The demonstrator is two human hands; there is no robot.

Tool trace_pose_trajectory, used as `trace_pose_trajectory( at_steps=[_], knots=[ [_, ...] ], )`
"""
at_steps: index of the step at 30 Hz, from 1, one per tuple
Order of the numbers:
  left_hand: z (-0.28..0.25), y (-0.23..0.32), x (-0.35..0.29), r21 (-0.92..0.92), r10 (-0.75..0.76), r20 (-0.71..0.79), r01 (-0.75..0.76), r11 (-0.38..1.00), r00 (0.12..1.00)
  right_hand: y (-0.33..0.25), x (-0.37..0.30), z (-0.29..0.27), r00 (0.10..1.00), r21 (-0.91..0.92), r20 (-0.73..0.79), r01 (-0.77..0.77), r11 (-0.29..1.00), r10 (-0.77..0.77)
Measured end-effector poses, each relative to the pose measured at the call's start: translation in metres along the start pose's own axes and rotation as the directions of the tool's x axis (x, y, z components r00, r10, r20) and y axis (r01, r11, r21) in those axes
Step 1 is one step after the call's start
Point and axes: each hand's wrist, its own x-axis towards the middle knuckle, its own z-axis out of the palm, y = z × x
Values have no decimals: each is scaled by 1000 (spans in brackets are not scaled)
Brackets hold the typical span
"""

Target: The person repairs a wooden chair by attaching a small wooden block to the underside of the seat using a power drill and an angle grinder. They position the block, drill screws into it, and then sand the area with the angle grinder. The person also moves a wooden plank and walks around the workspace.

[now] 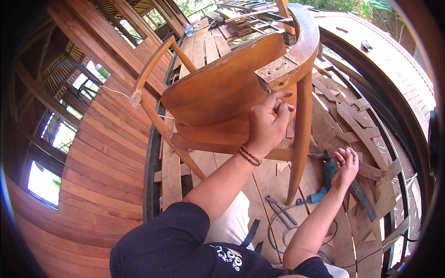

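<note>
A brown wooden chair (208, 99) with a curved panel stands in front of me. The thick curved piece at its right has a rough, pale end block (278, 72) with several small holes. My left hand (270, 118), wearing beaded bracelets, is raised just below that block, its index finger stretched toward the holes and its thumb apart. Lower and farther right, my right hand (345, 169) is palm up with its fingers curled together; whatever they may hold is too small to make out. Beside it, a teal power drill (330, 172) rests on the plank floor.
Pincers (282, 212) and a dark cable (271, 231) lie on the floor near the chair's right leg (302, 139). Wood offcuts (354, 118) are scattered at the right, along dark metal beams. A plank wall (104, 153) runs along the left. Stacked boards (248, 23) are at the back.
</note>
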Motion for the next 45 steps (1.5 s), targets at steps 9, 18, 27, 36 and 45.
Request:
trace_pose_trajectory(
  at_steps=[9, 18, 27, 36, 45],
  knots=[
    [7, -14, 0, -113, -55, -79, 46, 993, 995, 7, 1, 8, 1000, 35, 20, -8, 999, 7],
    [12, -13, 0, -133, -41, -66, 32, 991, 997, 6, 5, 7, 999, 67, 34, -18, 998, 16],
    [8, -19, 0, -161, 123, -19, -125, 979, 992, -15, 10, 4, 997, 35, -4, 77, 996, -77],
    [-41, 33, 28, -827, -582, 343, 531, 186, 737, -102, -53, 46, 998, -228, 18, 54, 972, -52],
    [-80, 130, 76, -336, -682, 632, 923, 188, 369, -183, -186, -7, 939, -870, -30, -193, 453, 342]
  ],
)
